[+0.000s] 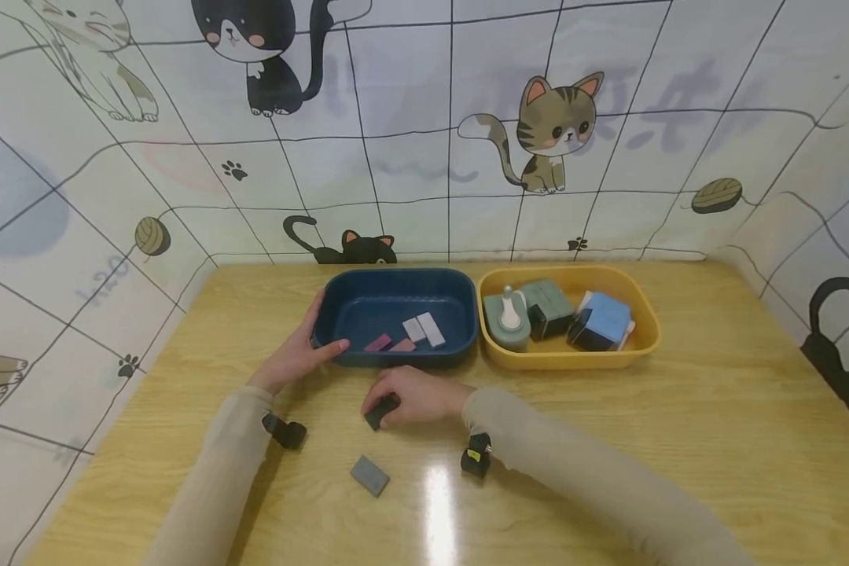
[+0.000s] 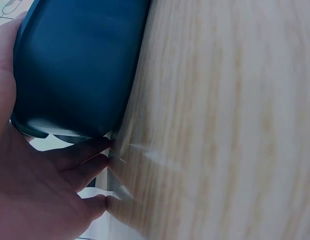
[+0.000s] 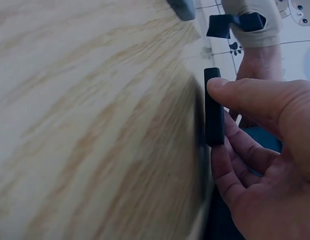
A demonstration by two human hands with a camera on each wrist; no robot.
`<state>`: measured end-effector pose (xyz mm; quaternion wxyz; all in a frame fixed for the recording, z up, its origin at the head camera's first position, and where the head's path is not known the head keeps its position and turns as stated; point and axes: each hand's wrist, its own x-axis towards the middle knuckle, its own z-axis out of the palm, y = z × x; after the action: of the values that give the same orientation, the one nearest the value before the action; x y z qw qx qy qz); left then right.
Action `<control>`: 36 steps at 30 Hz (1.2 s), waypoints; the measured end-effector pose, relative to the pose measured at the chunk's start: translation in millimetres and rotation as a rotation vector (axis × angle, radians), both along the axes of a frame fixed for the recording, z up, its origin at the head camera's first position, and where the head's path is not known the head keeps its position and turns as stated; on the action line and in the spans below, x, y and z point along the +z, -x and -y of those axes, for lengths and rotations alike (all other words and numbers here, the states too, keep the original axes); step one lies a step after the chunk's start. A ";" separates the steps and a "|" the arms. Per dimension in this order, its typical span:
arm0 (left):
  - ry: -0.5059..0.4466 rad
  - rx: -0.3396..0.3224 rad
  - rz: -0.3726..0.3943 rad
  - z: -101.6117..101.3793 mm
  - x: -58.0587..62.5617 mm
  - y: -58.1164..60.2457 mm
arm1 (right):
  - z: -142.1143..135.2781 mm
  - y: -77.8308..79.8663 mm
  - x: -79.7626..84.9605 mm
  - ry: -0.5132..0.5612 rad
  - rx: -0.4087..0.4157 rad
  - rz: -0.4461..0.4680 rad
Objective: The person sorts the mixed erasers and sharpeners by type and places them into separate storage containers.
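My right hand [image 1: 413, 395] pinches a dark rectangular block [image 3: 213, 107] between thumb and fingers. The block is just above the tabletop, in front of the blue bin [image 1: 396, 358]. At that bin's left end, my left hand [image 1: 293, 358] holds it, the thumb over the front corner of the rim and the fingers round the side. In the left wrist view, several fingertips [image 2: 101, 162] reach down to the table beside the bin. Inside the bin lie white blocks [image 1: 431, 329], a magenta block [image 1: 378, 343] and a pinkish block [image 1: 402, 345]. A grey block [image 1: 370, 475] lies flat on the table nearer me.
Right of the blue bin, almost touching it, stands a yellow bin [image 1: 573, 360]. It contains a green bottle with a white top [image 1: 509, 318], a green box [image 1: 548, 299] and a blue item [image 1: 604, 318]. A cat-patterned cloth [image 1: 410, 157] hangs behind the wooden table [image 1: 714, 440].
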<state>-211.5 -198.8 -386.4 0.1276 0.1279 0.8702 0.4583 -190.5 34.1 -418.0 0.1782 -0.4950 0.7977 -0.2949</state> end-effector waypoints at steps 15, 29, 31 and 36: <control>0.003 -0.001 -0.022 -1.0 -2.4 -1.5 | 1.9 -6.7 19.0 -0.023 -0.045 -0.003; -0.006 -0.005 -0.015 1.3 -5.8 0.4 | -3.0 -9.1 29.3 -0.011 -0.054 -0.017; -0.008 -0.005 -0.014 1.2 -5.7 0.7 | -3.3 -9.1 31.1 -0.008 -0.055 -0.010; -0.011 -0.002 -0.012 0.9 -5.2 1.2 | -5.5 -8.5 36.3 0.011 -0.065 -0.017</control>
<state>-212.7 -199.7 -391.6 0.1220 0.1323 0.8683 0.4623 -182.0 39.6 -381.7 0.1589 -0.4723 0.8132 -0.3008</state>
